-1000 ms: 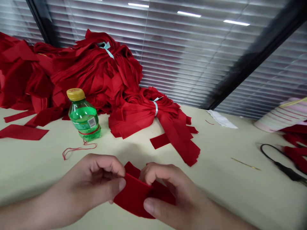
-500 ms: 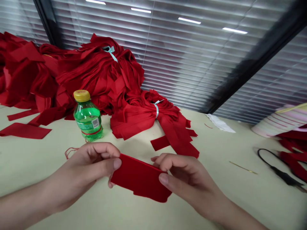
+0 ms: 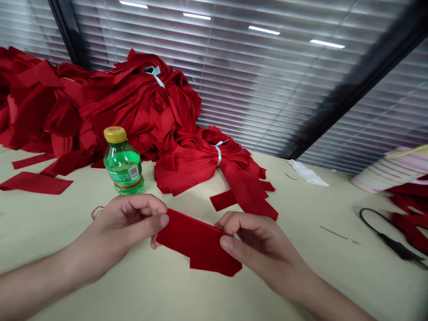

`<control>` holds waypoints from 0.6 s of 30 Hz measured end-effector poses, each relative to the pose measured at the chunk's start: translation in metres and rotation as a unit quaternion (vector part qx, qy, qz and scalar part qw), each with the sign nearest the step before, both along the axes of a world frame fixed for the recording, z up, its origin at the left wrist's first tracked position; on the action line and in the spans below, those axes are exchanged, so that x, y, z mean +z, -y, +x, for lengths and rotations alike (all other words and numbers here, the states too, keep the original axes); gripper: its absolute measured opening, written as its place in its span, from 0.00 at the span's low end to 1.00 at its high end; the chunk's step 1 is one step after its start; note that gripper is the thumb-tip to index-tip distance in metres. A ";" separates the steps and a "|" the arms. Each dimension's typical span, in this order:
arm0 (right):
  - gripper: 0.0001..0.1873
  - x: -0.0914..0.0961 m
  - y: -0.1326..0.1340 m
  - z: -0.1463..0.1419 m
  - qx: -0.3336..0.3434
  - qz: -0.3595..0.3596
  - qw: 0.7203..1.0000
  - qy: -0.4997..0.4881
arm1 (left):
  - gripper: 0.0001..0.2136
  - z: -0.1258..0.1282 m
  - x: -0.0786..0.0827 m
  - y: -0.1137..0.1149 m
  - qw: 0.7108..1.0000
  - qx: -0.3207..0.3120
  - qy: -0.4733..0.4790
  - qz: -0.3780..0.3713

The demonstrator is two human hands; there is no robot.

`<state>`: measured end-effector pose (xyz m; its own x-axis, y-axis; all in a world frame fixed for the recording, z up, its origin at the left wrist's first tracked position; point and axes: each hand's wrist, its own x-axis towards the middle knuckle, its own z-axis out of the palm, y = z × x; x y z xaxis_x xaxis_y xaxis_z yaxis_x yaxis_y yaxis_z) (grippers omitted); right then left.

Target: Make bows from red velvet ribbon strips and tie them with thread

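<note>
Window blinds [image 3: 254, 89] fill the background behind a pale table [image 3: 301, 285], and a large heap of red cloth strips [image 3: 133, 107] is banked against the blinds at the far edge. A bundle of strips [image 3: 200, 165] lies in front of the heap, gathered at its middle by a pale blue ribbon [image 3: 218, 154], which appears to keep the strips together while their ends fan out. Loose red pieces [image 3: 35, 183] lie flat at the far left. A green plastic bottle [image 3: 123, 162] with a yellow cap stands upright near the heap, with a thin red thread [image 3: 96, 211] just in front of it, partly hidden by the hand. To the right lie black-handled scissors [image 3: 391, 238], a thin gold needle [image 3: 339, 234], and a white scrap [image 3: 306, 172], all set apart from the cloth. A red strip [image 3: 197, 240] spans the space between both hands, near the front of the table, and appears raised above it. The left hand [image 3: 123, 227] pinches one end between thumb and fingers, and the right hand [image 3: 257, 249] grasps the other, holding the strip flat and exposed. Its lower edge is stepped; whether this is a fold, a cut or a second layer cannot be told.
</note>
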<state>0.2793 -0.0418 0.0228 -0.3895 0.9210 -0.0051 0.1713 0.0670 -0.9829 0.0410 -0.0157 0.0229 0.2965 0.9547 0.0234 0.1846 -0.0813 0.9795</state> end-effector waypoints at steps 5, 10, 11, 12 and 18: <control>0.14 0.008 -0.007 0.011 0.090 -0.003 0.993 0.078 | 0.05 -0.005 -0.005 -0.003 1.000 -0.001 0.015 -0.016; 0.12 0.012 -0.009 0.014 0.090 0.010 0.994 0.058 | 0.05 -0.006 -0.013 -0.004 0.999 -0.003 0.015 -0.043; 0.12 0.012 -0.008 0.014 0.083 0.015 0.995 0.055 | 0.05 -0.006 -0.014 -0.005 0.999 -0.003 0.016 -0.049; 0.12 0.012 -0.008 0.013 0.076 0.018 0.995 0.054 | 0.05 -0.005 -0.015 -0.005 0.998 -0.002 0.019 -0.057; 0.12 0.011 -0.007 0.010 0.033 0.048 0.996 0.067 | 0.07 -0.004 -0.014 -0.005 0.996 0.016 0.012 -0.089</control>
